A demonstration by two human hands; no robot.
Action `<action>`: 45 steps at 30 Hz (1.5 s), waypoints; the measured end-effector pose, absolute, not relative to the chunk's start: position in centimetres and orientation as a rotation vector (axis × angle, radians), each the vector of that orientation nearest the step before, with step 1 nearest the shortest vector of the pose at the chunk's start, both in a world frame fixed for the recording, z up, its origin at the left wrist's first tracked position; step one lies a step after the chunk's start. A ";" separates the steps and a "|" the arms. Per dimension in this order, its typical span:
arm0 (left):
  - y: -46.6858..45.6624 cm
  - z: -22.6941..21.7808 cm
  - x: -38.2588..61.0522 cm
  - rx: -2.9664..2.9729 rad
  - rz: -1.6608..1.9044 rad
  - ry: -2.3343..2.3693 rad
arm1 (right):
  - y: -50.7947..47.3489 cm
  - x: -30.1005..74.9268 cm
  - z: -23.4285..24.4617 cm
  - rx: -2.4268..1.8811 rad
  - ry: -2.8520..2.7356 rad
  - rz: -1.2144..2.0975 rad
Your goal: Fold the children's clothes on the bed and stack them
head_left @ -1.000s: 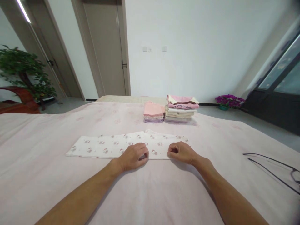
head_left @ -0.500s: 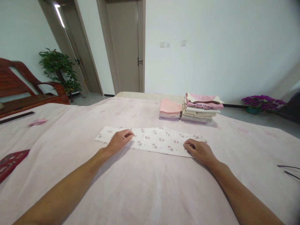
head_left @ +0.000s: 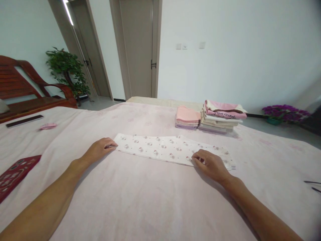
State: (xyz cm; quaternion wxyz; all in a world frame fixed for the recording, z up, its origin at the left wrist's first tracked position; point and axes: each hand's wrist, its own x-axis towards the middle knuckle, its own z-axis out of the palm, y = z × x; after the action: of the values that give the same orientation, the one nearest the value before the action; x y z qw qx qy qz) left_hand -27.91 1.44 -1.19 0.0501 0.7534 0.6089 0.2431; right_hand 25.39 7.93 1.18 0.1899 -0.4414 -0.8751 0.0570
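A long, narrow, folded white garment [head_left: 155, 149] with a small cartoon print lies flat across the pink bedsheet [head_left: 150, 194]. At its left end my left hand [head_left: 101, 148] is closed, thumb and fingers pinching the corner edge. My right hand [head_left: 209, 164] rests over the right part, with its fingers curled and the tips pinched on the near edge of the cloth. The garment's right end sticks out beyond that hand. Behind the garment stand a short stack of folded pink cloths [head_left: 187, 117] and a taller stack of folded clothes [head_left: 222, 117].
A red printed item [head_left: 20, 174] lies at left, with a dark flat bar [head_left: 24, 121] and a small pink item [head_left: 48, 126] beyond. Thin dark rods [head_left: 312, 182] show at the right edge. A wooden bench [head_left: 32, 87], plant [head_left: 66, 72] and purple flowers [head_left: 286, 112] stand around.
My left hand has moved left along the garment to its left end. My right hand has shifted a little left on the cloth, uncovering more of its right end. The view has turned slightly left.
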 end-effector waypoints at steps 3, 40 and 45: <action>1.4 -1.3 -28.4 2.310 0.724 1.835 | 7.1 21.2 1.8 -1.129 -2.571 0.268; 0.8 -1.7 -27.7 2.259 0.752 2.008 | 6.6 11.0 1.2 -1.003 -2.735 -0.083; 0.7 -1.7 -27.6 2.184 0.790 2.033 | 6.8 10.8 1.0 -1.063 -2.701 -0.108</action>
State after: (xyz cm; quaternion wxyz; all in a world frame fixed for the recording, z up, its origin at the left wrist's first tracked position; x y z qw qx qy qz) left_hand -27.61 0.74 -1.67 0.0273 0.7073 0.6584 0.2558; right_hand 10.77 6.78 0.96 0.1183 -0.3634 -0.9234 -0.0369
